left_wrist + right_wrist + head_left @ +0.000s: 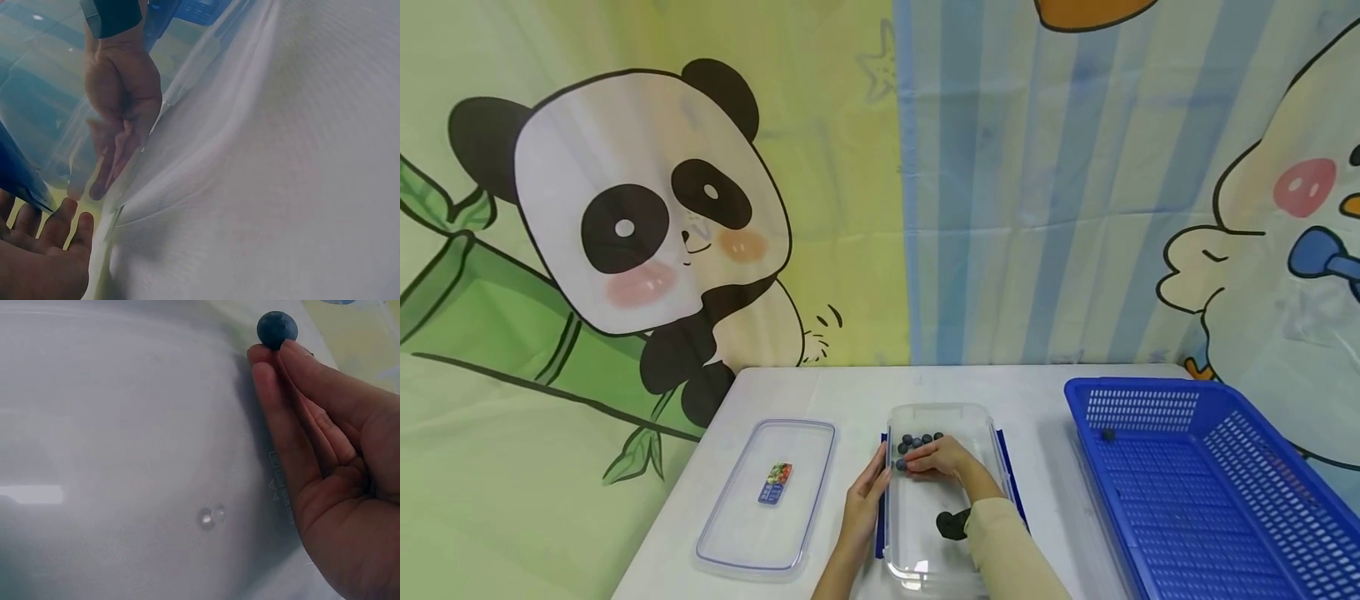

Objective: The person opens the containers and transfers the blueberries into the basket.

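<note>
In the head view a clear plastic container (936, 533) with blue side clips stands on the white table. Several blueberries (917, 442) lie together at its far left end. My right hand (943, 457) reaches into the container and pinches one blueberry (277, 330) between thumb and fingertips, as the right wrist view shows up close. My left hand (867, 497) rests against the container's left side, its fingers (59, 224) lightly bent along the outer wall beside a blue clip (22, 169).
A clear lid (752, 533) with a small coloured label (775, 483) lies left of the container. On the right stands a blue plastic basket (1195, 500) with one blueberry (1108, 434) near its far left corner. A printed curtain (1000, 208) hangs behind the table.
</note>
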Demonstrator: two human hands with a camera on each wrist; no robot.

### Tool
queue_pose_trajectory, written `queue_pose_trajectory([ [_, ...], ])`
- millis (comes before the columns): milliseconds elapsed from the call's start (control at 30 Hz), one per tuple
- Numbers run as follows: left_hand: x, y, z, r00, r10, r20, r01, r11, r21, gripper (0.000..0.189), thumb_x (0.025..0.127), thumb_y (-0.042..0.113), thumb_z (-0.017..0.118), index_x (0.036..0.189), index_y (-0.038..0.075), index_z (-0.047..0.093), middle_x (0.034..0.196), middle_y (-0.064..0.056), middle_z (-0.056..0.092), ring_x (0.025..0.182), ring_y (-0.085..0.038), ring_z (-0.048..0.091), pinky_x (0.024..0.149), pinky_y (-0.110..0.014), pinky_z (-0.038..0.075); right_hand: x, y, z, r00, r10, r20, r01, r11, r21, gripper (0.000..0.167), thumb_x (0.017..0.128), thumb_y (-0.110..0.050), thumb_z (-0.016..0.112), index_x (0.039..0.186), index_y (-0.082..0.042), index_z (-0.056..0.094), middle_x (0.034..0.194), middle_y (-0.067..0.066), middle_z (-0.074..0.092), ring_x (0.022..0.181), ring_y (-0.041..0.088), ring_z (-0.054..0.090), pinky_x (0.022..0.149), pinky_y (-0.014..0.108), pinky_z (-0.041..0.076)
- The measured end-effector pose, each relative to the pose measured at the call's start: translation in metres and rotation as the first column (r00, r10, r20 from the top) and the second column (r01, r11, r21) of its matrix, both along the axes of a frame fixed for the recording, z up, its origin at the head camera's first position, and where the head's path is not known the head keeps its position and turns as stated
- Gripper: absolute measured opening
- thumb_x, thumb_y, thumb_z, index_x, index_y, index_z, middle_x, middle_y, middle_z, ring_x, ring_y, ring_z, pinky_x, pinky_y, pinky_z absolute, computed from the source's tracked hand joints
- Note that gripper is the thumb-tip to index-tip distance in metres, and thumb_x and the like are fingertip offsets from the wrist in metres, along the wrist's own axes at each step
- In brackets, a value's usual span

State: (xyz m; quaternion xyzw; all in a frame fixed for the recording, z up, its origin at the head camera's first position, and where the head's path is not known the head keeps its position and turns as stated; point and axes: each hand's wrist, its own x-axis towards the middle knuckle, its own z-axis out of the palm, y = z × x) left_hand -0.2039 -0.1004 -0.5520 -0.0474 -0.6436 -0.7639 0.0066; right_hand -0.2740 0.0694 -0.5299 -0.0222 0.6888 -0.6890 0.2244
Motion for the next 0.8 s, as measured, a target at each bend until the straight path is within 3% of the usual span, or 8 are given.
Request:
queue_pose_trajectory([
  [233, 0.001, -0.001, 0.000, 1.000, -0.009, 0.008, 0.009, 1.000, -0.005, 0.053, 0.091, 0.031, 0.056, 0.139, 0.017, 0.041, 0.144, 0.006, 0.035, 0.135, -0.012, 0.024, 0.109, -0.025, 0.018, 0.000, -0.002, -0.001, 0.999, 0.041, -0.016, -0.041, 0.999, -0.007, 0.028, 0.080, 0.008, 0.064, 0.107, 0.015, 0.061, 0.095, 0.022, 0.067, 0.082, 0.024, 0.067, 0.077, 0.035, 0.055],
  [400, 0.004, -0.002, 0.008, 1.000, -0.022, 0.019, 0.022, 1.000, 0.012, 0.049, 0.094, 0.024, 0.054, 0.140, 0.014, 0.040, 0.145, 0.003, 0.034, 0.135, -0.014, 0.023, 0.109, -0.025, 0.019, -0.001, -0.002, 0.003, 0.998, 0.043, -0.039, -0.042, 0.999, 0.027, 0.027, 0.080, 0.005, 0.066, 0.105, 0.013, 0.063, 0.094, 0.019, 0.068, 0.081, 0.021, 0.067, 0.076, 0.034, 0.055],
  [600, 0.014, -0.001, 0.025, 0.999, -0.033, 0.000, 0.033, 0.999, -0.012, 0.049, 0.094, 0.019, 0.053, 0.140, 0.008, 0.038, 0.145, -0.001, 0.033, 0.134, -0.018, 0.025, 0.106, -0.020, 0.024, -0.002, 0.001, 0.016, 0.995, 0.059, -0.076, -0.059, 0.998, -0.009, 0.027, 0.082, 0.004, 0.064, 0.106, 0.016, 0.061, 0.100, 0.020, 0.066, 0.086, 0.024, 0.066, 0.079, 0.035, 0.054],
  [733, 0.014, -0.001, 0.027, 0.999, -0.041, -0.005, 0.041, 0.999, -0.009, 0.049, 0.094, 0.019, 0.053, 0.140, 0.008, 0.038, 0.145, 0.000, 0.033, 0.134, -0.016, 0.026, 0.103, -0.015, 0.026, -0.004, 0.006, 0.029, 0.992, 0.075, -0.101, -0.079, 0.996, -0.035, 0.028, 0.084, 0.003, 0.063, 0.108, 0.016, 0.060, 0.101, 0.020, 0.066, 0.089, 0.025, 0.066, 0.081, 0.035, 0.053],
  [800, 0.010, -0.001, 0.019, 0.999, -0.037, -0.021, 0.037, 0.999, -0.003, 0.050, 0.094, 0.021, 0.053, 0.140, 0.009, 0.039, 0.145, 0.000, 0.034, 0.134, -0.015, 0.026, 0.102, -0.014, 0.027, -0.005, 0.009, 0.039, 0.988, 0.084, -0.129, -0.090, 0.995, -0.038, 0.028, 0.084, 0.002, 0.063, 0.109, 0.015, 0.060, 0.101, 0.019, 0.066, 0.089, 0.024, 0.066, 0.082, 0.035, 0.053],
])
